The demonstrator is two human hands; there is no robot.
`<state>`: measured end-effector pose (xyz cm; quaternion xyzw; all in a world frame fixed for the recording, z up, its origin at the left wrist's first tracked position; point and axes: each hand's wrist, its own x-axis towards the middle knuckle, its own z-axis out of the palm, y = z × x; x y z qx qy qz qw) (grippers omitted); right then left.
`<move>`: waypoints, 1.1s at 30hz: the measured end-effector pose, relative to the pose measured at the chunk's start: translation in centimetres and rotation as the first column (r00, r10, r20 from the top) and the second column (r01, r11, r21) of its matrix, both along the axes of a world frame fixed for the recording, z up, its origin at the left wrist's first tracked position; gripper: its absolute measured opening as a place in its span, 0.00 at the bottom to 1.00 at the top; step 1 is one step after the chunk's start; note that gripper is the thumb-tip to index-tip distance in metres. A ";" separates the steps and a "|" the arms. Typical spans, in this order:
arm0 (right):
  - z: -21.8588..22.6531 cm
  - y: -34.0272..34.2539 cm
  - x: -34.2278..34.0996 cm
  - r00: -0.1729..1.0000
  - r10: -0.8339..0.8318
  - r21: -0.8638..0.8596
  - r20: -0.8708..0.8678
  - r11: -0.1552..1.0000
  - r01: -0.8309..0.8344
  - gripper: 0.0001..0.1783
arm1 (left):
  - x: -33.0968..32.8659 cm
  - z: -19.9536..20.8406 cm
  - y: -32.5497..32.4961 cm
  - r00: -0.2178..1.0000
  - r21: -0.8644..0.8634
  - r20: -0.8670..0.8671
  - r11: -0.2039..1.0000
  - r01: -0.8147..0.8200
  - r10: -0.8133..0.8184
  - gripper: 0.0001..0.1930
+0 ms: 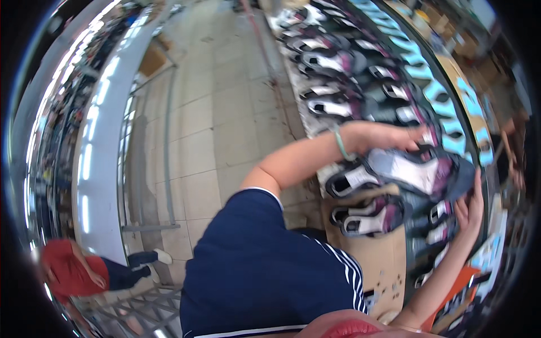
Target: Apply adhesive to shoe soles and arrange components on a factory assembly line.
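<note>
Head view. The left hand lies on the upper edge of a grey, white and maroon shoe upper; its fingers are curled over that edge, pressed together and gripping it. A pale green band sits on the left wrist. The right hand is set against the lower right edge of the same shoe upper, palm toward it, fingers extended and held close together; whether they clamp the piece or only steady it cannot be told. The shoe upper is held between both hands, just above the table, near its middle stretch.

Surroundings: directly under the held piece, a black, white and maroon shoe upper rests on brown cardboard on the table, just beside the hands. Further rows of similar shoe uppers cover the table toward its far end, packed close and overlapping. A strip of light blue cut-out pieces runs along the far edge of the table. Small dark bits are scattered on the cardboard near the near end.

The person's dark blue sleeve with white stripes fills the lower centre and blocks the near part of the table. A tiled floor lies to the left. At the lower left, another person in a red top crouches, well apart from the table.
</note>
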<state>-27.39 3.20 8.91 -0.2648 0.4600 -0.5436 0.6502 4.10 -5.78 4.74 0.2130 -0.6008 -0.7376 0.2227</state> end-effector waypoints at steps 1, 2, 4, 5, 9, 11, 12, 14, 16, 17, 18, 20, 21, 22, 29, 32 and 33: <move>0.7 0.4 1.6 0.996 -0.066 0.016 -0.056 0.998 0.067 0.20 | -0.7 0.1 0.0 1.000 0.026 0.016 1.000 -0.001 0.001 0.38; 0.6 0.7 1.4 0.994 0.026 0.010 -0.109 1.000 -0.025 0.19 | -0.3 0.5 -0.3 0.998 0.104 0.006 0.993 0.063 -0.064 0.37; 0.6 1.2 2.2 0.982 -0.057 0.008 -0.177 0.998 0.059 0.16 | 0.3 0.5 -0.9 0.994 0.223 -0.018 0.969 0.105 -0.104 0.37; 0.7 1.4 2.3 0.972 -0.079 -0.021 -0.221 0.997 0.077 0.17 | 0.3 0.1 -1.1 0.995 0.264 -0.041 0.959 0.101 -0.093 0.37; 1.3 3.0 -0.4 0.918 -0.292 -0.070 -0.267 0.956 0.284 0.16 | 3.7 -0.8 -1.3 0.951 -0.076 0.020 0.949 -0.306 0.309 0.28; 0.6 4.1 -4.5 0.906 -0.351 -0.112 -0.237 0.936 0.333 0.11 | 8.3 -1.0 -0.8 0.882 -0.221 0.267 0.916 -0.335 0.387 0.21; 0.7 5.3 -6.0 0.890 -0.388 -0.134 -0.240 0.921 0.365 0.12 | 10.2 -1.3 -0.5 0.861 -0.210 0.371 0.935 -0.286 0.347 0.18; -0.9 6.5 -9.8 0.894 -0.401 -0.202 -0.201 0.910 0.363 0.14 | 13.6 -2.4 1.5 0.779 -0.308 0.562 0.945 -0.114 0.277 0.19; -1.0 6.8 -10.2 0.910 -0.361 -0.190 -0.202 0.926 0.325 0.14 | 15.9 -5.4 3.5 0.735 -0.303 0.640 0.953 -0.026 0.224 0.21; -1.6 7.0 -11.3 0.921 -0.337 -0.190 -0.196 0.934 0.301 0.14 | 15.7 -5.6 4.7 0.679 -0.312 0.691 0.950 -0.027 0.247 0.23; -1.8 6.8 -11.4 0.932 -0.309 -0.192 -0.188 0.942 0.274 0.14 | 15.8 -6.8 5.6 0.659 -0.460 0.670 0.888 0.009 0.341 0.25; -2.0 6.8 -10.2 0.925 -0.339 -0.176 -0.171 0.934 0.310 0.12 | 15.2 -7.9 7.0 0.613 -0.485 0.660 0.869 -0.096 0.435 0.24; -1.9 6.8 -9.5 0.920 -0.357 -0.171 -0.162 0.928 0.330 0.12 | 15.0 -9.0 7.0 0.643 -0.541 0.606 0.835 -0.097 0.468 0.24; -1.8 6.8 -8.9 0.914 -0.375 -0.166 -0.154 0.922 0.351 0.12 | 14.9 -10.5 6.9 0.673 -0.595 0.550 0.798 -0.101 0.495 0.23; -2.9 9.1 -11.1 0.917 -0.360 -0.165 -0.171 0.928 0.334 0.17 | 14.6 -8.7 5.1 0.781 -0.145 0.541 0.949 -0.279 0.313 0.20; -3.0 9.4 -10.7 0.920 -0.358 -0.178 -0.162 0.927 0.329 0.17 | 15.7 -7.9 3.3 0.841 0.065 0.500 0.960 -0.273 0.205 0.21; -2.9 9.4 -10.3 0.917 -0.364 -0.187 -0.161 0.924 0.334 0.17 | 15.7 -8.0 2.8 0.842 0.055 0.502 0.964 -0.260 0.198 0.21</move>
